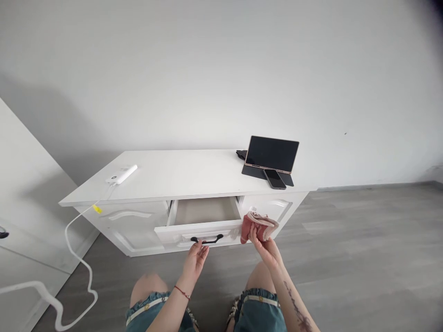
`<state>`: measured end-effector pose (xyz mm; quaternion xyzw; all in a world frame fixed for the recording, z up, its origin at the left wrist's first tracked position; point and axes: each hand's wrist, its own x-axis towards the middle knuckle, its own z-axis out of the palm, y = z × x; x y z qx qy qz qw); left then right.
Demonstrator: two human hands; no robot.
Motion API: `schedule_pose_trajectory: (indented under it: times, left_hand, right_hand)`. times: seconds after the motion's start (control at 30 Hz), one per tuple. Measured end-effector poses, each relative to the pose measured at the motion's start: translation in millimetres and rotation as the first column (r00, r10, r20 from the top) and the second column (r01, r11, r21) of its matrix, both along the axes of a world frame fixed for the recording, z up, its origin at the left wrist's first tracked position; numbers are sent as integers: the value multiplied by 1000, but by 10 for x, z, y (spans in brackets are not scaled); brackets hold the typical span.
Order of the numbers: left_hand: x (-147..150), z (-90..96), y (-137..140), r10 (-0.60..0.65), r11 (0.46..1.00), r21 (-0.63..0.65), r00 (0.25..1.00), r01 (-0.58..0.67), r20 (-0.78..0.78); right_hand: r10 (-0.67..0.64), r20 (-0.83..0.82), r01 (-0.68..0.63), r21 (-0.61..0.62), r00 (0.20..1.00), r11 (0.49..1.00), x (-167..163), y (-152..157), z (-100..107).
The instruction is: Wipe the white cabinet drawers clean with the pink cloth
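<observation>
My left hand (196, 259) is at the black drawer handle (212, 241), its fingers curled against it from below. The white drawer (164, 233) is pulled out of the cabinet, and the part of its beige bottom that shows is bare. To the right of the drawer front, my right hand (265, 246) grips a folded red-and-pale-pink cloth (263, 226), possibly a small towel. The cloth is held in front of the right cabinet door, near the drawer's right corner.
On the white cabinet top (183, 173) a dark tablet (272, 154) leans on its stand, with a phone (275, 179) before it and a black item (241, 154) behind. At left lies a white power bank (122, 175) with a cable (90, 276) hanging down.
</observation>
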<state>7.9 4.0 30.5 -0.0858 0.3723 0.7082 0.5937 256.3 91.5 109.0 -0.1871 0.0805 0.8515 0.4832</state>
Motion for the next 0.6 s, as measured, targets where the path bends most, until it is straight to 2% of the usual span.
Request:
schedule_pose_trajectory:
  times: [0.07, 0.17, 0.3, 0.4, 0.5, 0.6]
  left_hand:
    - [-16, -3, 11, -13, 1000, 7, 1000, 13, -14]
    - [-35, 32, 16, -38, 999, -8, 997, 38, -67]
    - [-43, 81, 38, -29, 999, -23, 991, 26, -133]
    - [-64, 65, 98, -14, 1000, -19, 988, 11, -156]
    - [-110, 34, 201, -20, 1000, -12, 984, 19, -177]
    - [-162, 39, 341, -44, 999, -17, 978, 41, -205]
  right_hand:
    - [-42, 63, 37, 82, 997, 996, 80, 24, -56]
    - [-45, 156, 14, 199, 987, 980, 150, 39, -168]
    - [-113, 187, 69, 226, 976, 972, 142, -46, -347]
    - [-159, 223, 103, 243, 962, 965, 64, -218, -493]
    - [-55, 316, -40, 284, 947, 958, -70, -450, -616]
    - [116, 354, -208, 233, 928, 950, -250, -678, -684]
